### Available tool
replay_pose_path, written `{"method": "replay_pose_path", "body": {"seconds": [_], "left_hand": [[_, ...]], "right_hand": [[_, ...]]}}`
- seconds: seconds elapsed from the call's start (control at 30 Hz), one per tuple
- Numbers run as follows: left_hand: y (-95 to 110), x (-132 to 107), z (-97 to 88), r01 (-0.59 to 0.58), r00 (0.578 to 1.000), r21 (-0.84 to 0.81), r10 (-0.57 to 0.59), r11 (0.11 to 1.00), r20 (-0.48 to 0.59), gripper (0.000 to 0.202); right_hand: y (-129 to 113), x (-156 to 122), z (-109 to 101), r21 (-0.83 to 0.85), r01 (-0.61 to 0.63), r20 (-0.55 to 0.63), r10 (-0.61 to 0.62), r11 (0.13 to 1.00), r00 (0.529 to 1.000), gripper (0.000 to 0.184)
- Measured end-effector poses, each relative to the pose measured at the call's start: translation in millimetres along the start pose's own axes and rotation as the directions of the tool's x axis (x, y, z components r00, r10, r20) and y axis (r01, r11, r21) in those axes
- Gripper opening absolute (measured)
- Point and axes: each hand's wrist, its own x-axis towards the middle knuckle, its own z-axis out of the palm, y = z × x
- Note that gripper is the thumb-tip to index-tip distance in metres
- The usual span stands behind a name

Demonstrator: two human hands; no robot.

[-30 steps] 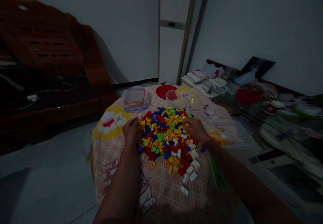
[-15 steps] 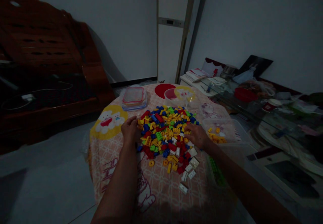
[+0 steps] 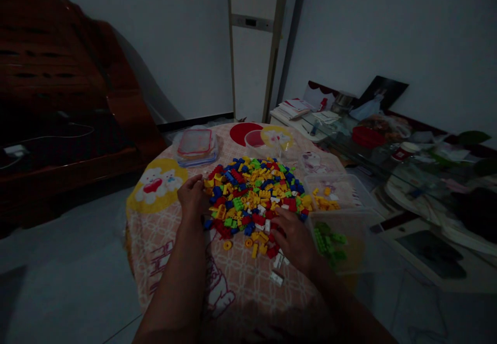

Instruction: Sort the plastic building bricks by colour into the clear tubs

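Observation:
A heap of toy building bricks (image 3: 252, 191) in red, yellow, blue, green and white covers the middle of the round table. At its left edge rests my left hand (image 3: 192, 196), fingers curled; whether anything is in them is hidden. Over the near right part of the heap is my right hand (image 3: 293, 235), palm down with fingers apart, touching or just above white and red bricks. A loose white brick (image 3: 276, 278) lies in front of it. To the right, one clear plastic box holds green bricks (image 3: 329, 243) and another holds yellow bricks (image 3: 326, 202).
Stacked lidded containers (image 3: 196, 147) stand at the back left of the patterned tablecloth (image 3: 163, 240). A clear round tub (image 3: 256, 139) is at the back. Beyond the boxes, a glass-topped table (image 3: 341, 147) carries papers, a red bowl (image 3: 368, 136) and a cup (image 3: 404, 151).
My right hand has moved nearer, from the heap's right side down over the white bricks. My left hand stays at the left edge. The whole view has shifted slightly.

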Motion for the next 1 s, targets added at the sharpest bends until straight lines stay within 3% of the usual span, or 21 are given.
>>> {"method": "replay_pose_path", "body": {"seconds": [0.17, 0.43, 0.7, 1.0], "left_hand": [[3, -2, -1.0, 0.039, 0.999, -0.075, -0.036, 0.996, 0.032, 0.047], [6, -5, 1.1, 0.069, 0.998, -0.099, -0.068, 0.993, 0.018, 0.047], [3, -3, 1.9, 0.070, 0.997, -0.081, -0.069, 0.994, 0.020, 0.051], [-3, 2, 1.2, 0.026, 1.000, -0.027, -0.026, 0.999, 0.002, 0.047]], "right_hand": [[-12, -10, 19, -0.047, -0.002, -0.036, 0.001, 0.999, 0.999, 0.027], [5, -20, 54, -0.040, 0.036, -0.227, -0.045, 0.999, 0.973, 0.027], [7, -21, 60, -0.064, 0.090, -0.302, -0.106, 0.994, 0.948, 0.027], [7, -21, 60, -0.055, 0.061, -0.300, -0.075, 0.997, 0.951, 0.027]]}}
